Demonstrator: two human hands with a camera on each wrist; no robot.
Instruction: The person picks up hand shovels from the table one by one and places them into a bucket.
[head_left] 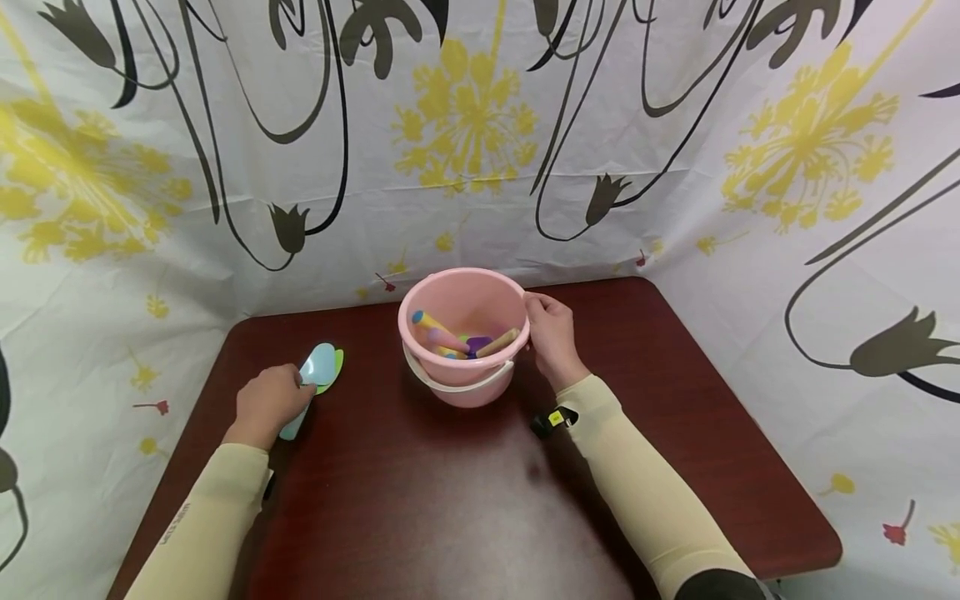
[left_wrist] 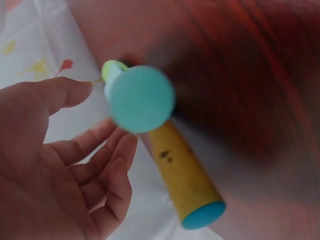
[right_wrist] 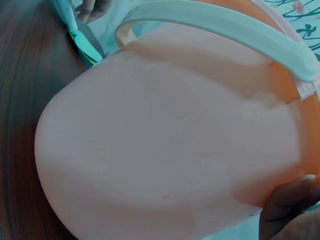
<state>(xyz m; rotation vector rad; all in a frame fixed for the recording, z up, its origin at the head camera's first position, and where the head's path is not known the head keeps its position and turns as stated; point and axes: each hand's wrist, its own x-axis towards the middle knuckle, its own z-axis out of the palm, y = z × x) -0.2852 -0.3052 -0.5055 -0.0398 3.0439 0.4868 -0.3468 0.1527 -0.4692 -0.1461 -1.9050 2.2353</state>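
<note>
A pink bucket with a white handle stands on the table; several colorful toy tools lie inside it. My right hand grips the bucket's right rim, thumb and fingers on it in the right wrist view too. At the left, my left hand is over a light blue toy shovel, which overlaps a green toy tool. The left wrist view shows the shovel's round teal handle end beside the loosely bent fingers, thumb apart from them. A yellow handle with a blue end lies next to it.
The dark red-brown table has rounded corners. A white cloth with yellow and grey flower prints hangs behind and at both sides. The bucket's white handle hangs down at its front.
</note>
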